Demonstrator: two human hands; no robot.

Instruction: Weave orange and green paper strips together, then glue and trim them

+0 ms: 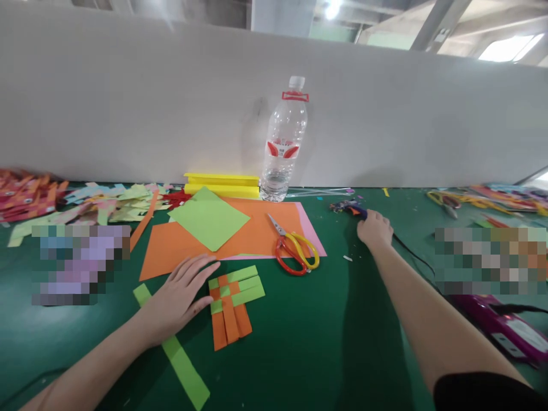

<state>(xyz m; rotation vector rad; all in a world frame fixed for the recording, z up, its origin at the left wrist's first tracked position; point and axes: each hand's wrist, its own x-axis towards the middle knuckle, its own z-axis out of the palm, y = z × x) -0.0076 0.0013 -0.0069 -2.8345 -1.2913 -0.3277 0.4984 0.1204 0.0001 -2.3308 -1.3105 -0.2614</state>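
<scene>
Woven orange-and-green paper strips (pixel 231 305) lie on the green tabletop (pixel 295 354) just beside the left hand (pixel 182 294), whose fingers stretch loosely apart, its wrist crossing a loose green strip (pixel 186 368). Right hand (pixel 375 227) is clamped around a dark-blue corded tool (pixel 360 212), beyond the scissors (pixel 291 257)

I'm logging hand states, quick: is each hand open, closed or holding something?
Left hand: open, fingers extended, thumb at the edge of the woven paper piece.
Right hand: closed around the dark blue corded tool.
</scene>
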